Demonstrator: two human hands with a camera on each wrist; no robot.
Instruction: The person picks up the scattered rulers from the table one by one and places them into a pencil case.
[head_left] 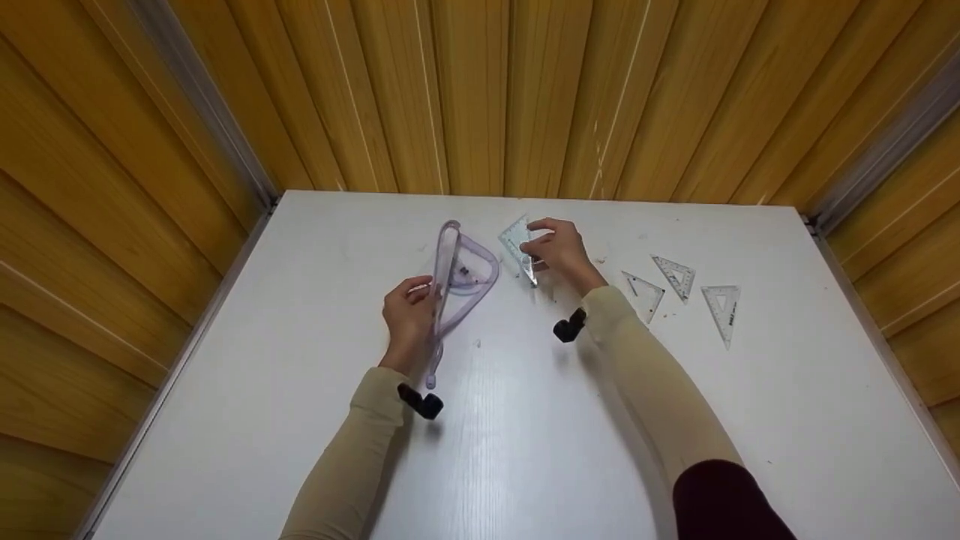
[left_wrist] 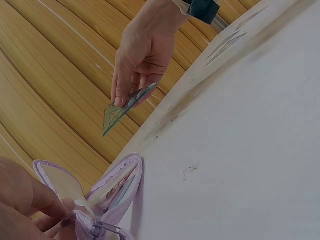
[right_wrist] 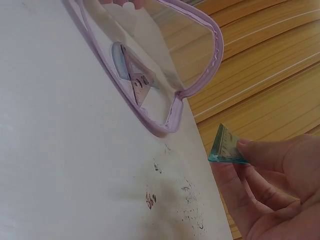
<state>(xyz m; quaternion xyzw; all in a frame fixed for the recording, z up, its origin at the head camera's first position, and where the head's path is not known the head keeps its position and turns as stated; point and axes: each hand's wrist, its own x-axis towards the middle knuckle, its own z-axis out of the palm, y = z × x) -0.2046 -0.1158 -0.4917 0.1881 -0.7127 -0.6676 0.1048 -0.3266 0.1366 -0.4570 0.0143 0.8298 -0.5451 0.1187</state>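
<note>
A clear pencil pouch with lilac zip edging [head_left: 491, 271] gapes toward the right in the head view. My left hand [head_left: 409, 311] pinches its near side and keeps it propped up. Inside, a bluish protractor [right_wrist: 119, 60] and a clear set square [right_wrist: 141, 90] show through the right wrist view. My right hand [head_left: 559, 251] pinches a greenish transparent set square [head_left: 514, 238] between thumb and fingers, raised over the table just right of the pouch mouth. The zip pull [left_wrist: 107, 226] hangs by the left fingers.
Clear set squares lie on the white table [head_left: 517, 427] to the right: one beside the right forearm [head_left: 645, 295], another behind it [head_left: 675, 276], a third farther right [head_left: 724, 311]. Dark scuff marks [right_wrist: 151, 200] dot the tabletop. Yellow wood-look panels [head_left: 465, 97] wall the back and sides.
</note>
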